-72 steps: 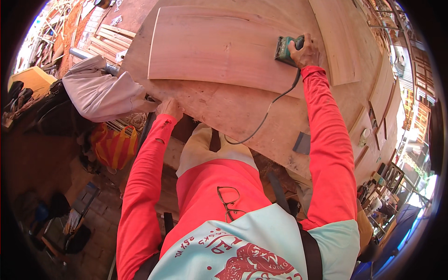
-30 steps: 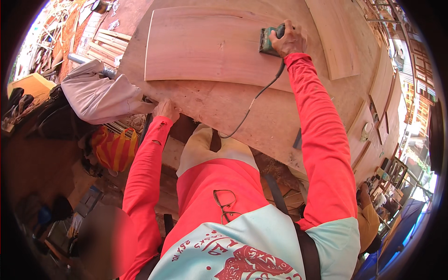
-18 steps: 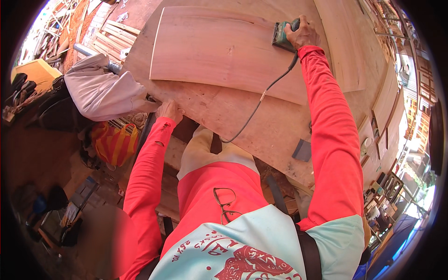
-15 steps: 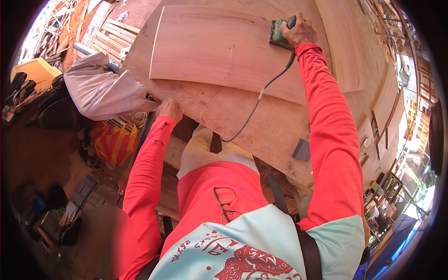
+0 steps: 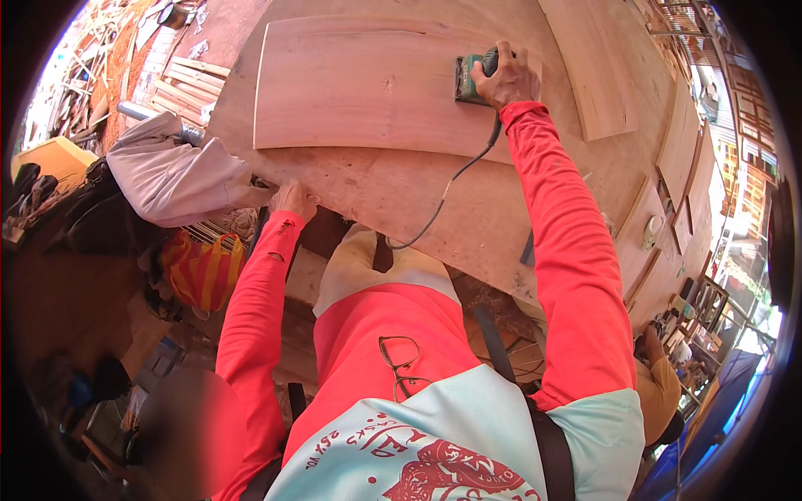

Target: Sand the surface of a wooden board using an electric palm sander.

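My right hand (image 5: 511,78) is wrapped round a green electric sander (image 5: 470,81), pressed on the right part of a wide reddish wooden board (image 5: 368,88). A dark cord (image 5: 448,185) runs from the sander across the worktable (image 5: 393,175) and over its near edge. Down at the near left corner of the table, my left hand (image 5: 294,200) grips the edge, with its fingertips partly hidden. A pale cloth (image 5: 175,175) hangs beside that hand.
Another plank (image 5: 591,71) lies on the table, right of the board. A dark flat piece (image 5: 528,249) sits by my right forearm. A red-and-yellow bag (image 5: 200,271) is below left. Wood strips (image 5: 188,83) lie beyond the table. Another person (image 5: 660,380) is at the lower right.
My right hand and the sander have moved left along the board and slightly nearer. The view has shifted a little, and another person now shows at the lower right. My left hand keeps its place.
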The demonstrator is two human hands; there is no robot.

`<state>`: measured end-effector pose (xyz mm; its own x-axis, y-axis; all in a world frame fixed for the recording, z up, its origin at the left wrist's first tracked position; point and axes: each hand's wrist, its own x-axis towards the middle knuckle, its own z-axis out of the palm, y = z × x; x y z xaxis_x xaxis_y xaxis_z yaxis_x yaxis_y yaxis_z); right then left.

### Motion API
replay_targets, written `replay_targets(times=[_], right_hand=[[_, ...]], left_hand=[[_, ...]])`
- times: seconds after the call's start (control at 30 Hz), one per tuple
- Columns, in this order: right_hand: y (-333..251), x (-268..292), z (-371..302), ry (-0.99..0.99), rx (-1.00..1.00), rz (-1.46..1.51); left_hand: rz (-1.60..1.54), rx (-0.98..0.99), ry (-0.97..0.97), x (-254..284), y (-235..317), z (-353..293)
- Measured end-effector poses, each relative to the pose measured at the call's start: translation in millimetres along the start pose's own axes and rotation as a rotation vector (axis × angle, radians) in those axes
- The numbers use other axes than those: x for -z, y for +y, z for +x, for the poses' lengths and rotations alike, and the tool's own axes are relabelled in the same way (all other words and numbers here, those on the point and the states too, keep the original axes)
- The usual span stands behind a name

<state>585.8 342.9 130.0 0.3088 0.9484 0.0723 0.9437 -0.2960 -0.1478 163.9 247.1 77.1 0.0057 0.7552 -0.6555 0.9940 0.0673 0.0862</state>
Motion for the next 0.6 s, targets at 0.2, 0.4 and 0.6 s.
replay_targets(times=[0.2,0.4,0.6], right_hand=[[28,-10,9,0.095,-0.019,-0.026],[10,-5,31,0.045,-0.056,-0.044],[-24,-8,25,0.052,0.040,-0.017]], left_hand=[[-0.059,-0.004,-0.019,-4,-3,-2],[-0.030,0.020,-0.035,-7,-4,2],[-0.023,0.010,-0.059,1,2,-1]])
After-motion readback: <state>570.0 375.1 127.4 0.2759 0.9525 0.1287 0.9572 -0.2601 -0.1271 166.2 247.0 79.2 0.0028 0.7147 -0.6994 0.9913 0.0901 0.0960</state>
